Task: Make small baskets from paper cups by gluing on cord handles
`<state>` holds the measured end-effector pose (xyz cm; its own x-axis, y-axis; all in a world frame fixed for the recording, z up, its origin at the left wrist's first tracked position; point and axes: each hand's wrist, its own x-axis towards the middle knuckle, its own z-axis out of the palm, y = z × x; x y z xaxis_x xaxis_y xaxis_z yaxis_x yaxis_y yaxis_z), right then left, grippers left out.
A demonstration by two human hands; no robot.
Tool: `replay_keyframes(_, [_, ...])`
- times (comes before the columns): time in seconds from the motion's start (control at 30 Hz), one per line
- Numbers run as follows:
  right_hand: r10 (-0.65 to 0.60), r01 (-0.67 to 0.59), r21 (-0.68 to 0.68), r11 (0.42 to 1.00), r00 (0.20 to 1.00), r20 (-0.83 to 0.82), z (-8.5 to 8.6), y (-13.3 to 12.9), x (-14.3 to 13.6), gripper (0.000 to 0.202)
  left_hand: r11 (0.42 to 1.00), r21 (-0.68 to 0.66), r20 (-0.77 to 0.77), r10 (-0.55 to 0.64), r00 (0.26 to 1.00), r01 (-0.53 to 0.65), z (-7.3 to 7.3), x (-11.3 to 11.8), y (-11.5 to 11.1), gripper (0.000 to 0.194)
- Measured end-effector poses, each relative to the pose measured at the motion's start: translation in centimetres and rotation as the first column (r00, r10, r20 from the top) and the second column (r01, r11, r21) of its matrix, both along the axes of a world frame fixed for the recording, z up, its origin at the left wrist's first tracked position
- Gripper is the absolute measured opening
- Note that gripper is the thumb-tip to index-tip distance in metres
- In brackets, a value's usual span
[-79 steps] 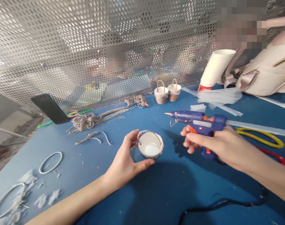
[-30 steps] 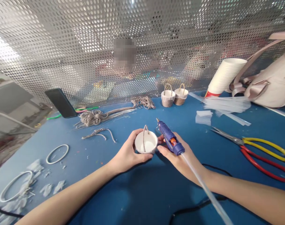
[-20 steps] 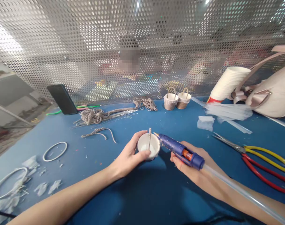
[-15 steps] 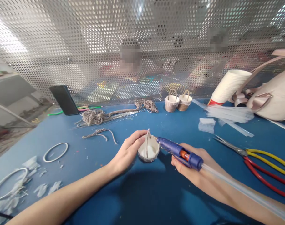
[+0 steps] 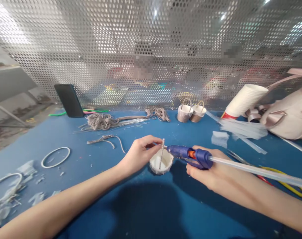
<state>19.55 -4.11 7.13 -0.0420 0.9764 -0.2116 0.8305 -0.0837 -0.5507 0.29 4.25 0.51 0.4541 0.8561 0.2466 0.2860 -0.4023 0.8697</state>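
Blue plastic glue gun point(image 5: 178, 151) at round white cup point(image 5: 155, 169).
Left hand point(image 5: 139, 152) pinches grey cord handle point(image 5: 161, 156), best kept still; right hand point(image 5: 211, 170) grips glue gun.

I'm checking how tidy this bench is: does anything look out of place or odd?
Yes. The stack of pale cups leans to the right instead of standing straight, and torn whitish scraps lie strewn beside the white rings at the left, looking untidy.
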Motion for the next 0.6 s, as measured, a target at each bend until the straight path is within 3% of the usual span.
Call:
replay_keyframes(0.2, [0.073, -0.084, -0.126, 0.989, 0.993, -0.089, 0.8, 0.7, 0.4, 0.014, 0.993, 0.116, -0.009, -0.020, 1.000, 0.021, -0.4, 0.2, 0.3, 0.015])
replay_keyframes(0.37, [0.003, -0.036, -0.302, 0.952, 0.994, -0.110, 2.0, 1.4, -0.3, 0.015, 0.991, 0.133, -0.025, -0.006, 1.000, 0.009, -0.4, 0.3, 0.3, 0.014])
replay_keyframes(0.6, [0.017, -0.047, -0.249, 0.967, 0.992, -0.124, 1.3, 1.8, -0.3, 0.018, 0.988, 0.154, -0.050, 0.010, 0.999, -0.002, -0.3, 0.1, 0.2, 0.015])
